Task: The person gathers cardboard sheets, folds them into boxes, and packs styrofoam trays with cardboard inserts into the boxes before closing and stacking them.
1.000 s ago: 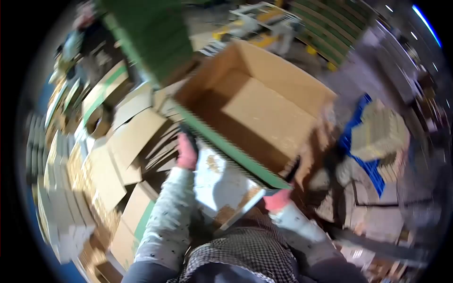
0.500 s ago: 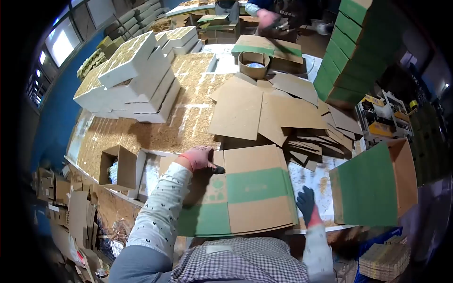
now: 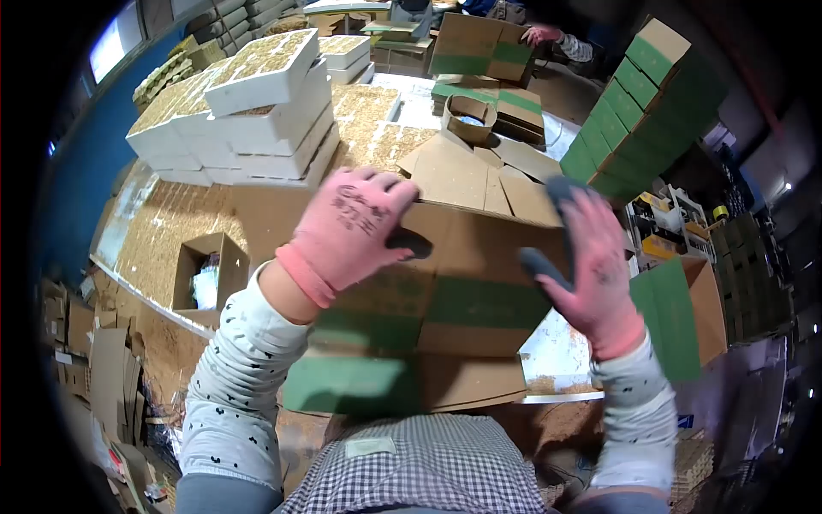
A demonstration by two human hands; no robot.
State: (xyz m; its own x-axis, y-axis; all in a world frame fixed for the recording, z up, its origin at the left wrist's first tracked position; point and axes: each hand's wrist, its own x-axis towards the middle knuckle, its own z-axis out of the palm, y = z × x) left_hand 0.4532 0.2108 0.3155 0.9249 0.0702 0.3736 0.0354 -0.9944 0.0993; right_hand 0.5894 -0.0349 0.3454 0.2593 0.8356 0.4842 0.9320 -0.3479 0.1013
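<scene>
A flattened cardboard box point(image 3: 479, 291), brown with a green band, stands tilted up in front of me. Beneath its near edge lies another flat green-and-brown box point(image 3: 471, 381). My left hand point(image 3: 351, 223), in a pink glove with dark fingertips, grips the raised box at its top edge, thumb on the near side. At the box's right end, my right hand point(image 3: 595, 265) has its thumb spread from its fingers, which are blurred; I see no firm hold there.
Loose cardboard sheets point(image 3: 454, 176) lie behind the raised box. White foam trays point(image 3: 257, 128) are stacked at left, near a small open carton point(image 3: 210, 274). Green boxes point(image 3: 629, 103) tower at right, above an open green carton point(image 3: 676, 317). A co-worker's gloved hand point(image 3: 541, 34) holds cardboard at the back.
The top flattened box has been lifted from lying flat to a tilted stand. My left hand rose with it; my right hand came up from the table's front edge to the box's right end.
</scene>
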